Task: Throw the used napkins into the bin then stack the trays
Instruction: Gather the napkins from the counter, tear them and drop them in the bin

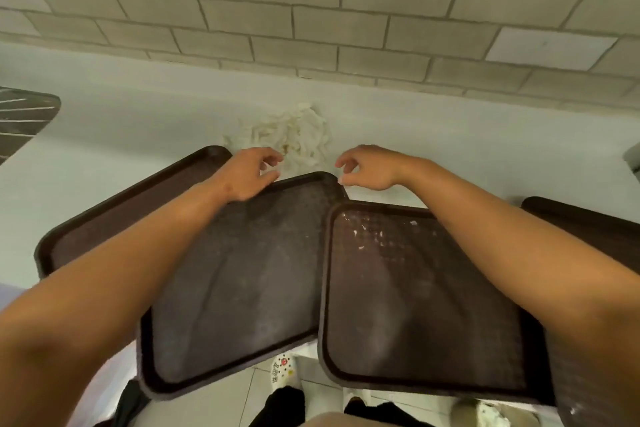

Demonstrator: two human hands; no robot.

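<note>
A heap of crumpled, stained white napkins (pixel 289 137) lies on the white counter near the tiled wall. My left hand (pixel 247 173) hovers just in front of the heap, fingers loosely curled, holding nothing. My right hand (pixel 367 166) is beside the heap's right edge, also loosely curled and holding nothing. Below my arms lie dark brown trays: a middle tray (pixel 242 288), a right tray (pixel 415 298) with white crumbs overlapping it, and a left tray (pixel 114 215) partly under the middle one.
Another dark tray edge (pixel 588 229) shows at the far right, and a dark striped object (pixel 24 118) at the far left. The trays overhang the counter's front edge; tiled floor and a white shoe (pixel 282 367) show below.
</note>
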